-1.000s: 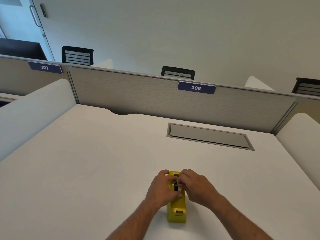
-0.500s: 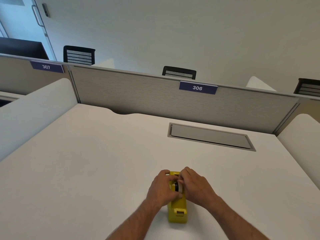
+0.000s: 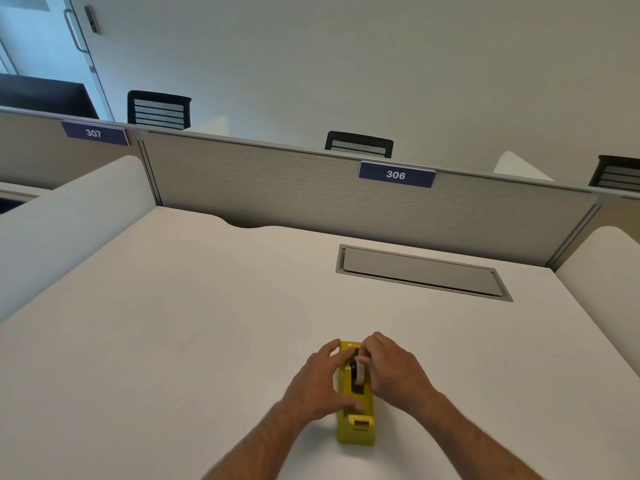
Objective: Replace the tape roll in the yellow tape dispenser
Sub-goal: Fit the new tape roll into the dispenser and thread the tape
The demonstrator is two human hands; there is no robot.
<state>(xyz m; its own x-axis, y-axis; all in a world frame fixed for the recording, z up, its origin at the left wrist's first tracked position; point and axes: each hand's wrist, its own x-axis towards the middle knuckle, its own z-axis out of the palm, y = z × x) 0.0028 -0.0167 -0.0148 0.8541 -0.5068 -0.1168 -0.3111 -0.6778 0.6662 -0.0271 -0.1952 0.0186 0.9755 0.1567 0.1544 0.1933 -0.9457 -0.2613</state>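
Note:
The yellow tape dispenser (image 3: pixel 356 429) stands on the white desk near me, its cutter end pointing toward me. A clear tape roll (image 3: pixel 360 372) with a dark core sits in the dispenser's slot. My left hand (image 3: pixel 320 386) lies against the dispenser's left side, thumb along its top edge. My right hand (image 3: pixel 391 372) is on the right side, its fingertips pinching the top of the roll. The far end of the dispenser is partly hidden by both hands.
A grey cable hatch (image 3: pixel 420 271) is set into the white desk (image 3: pixel 173 323) behind the dispenser. A grey partition (image 3: pixel 259 181) labelled 306 closes the back. White side dividers (image 3: pixel 69 216) flank the desk.
My left hand has slid back along the dispenser's side, uncovering more of the roll. My right fingers stay on the roll. The dispenser has not moved.

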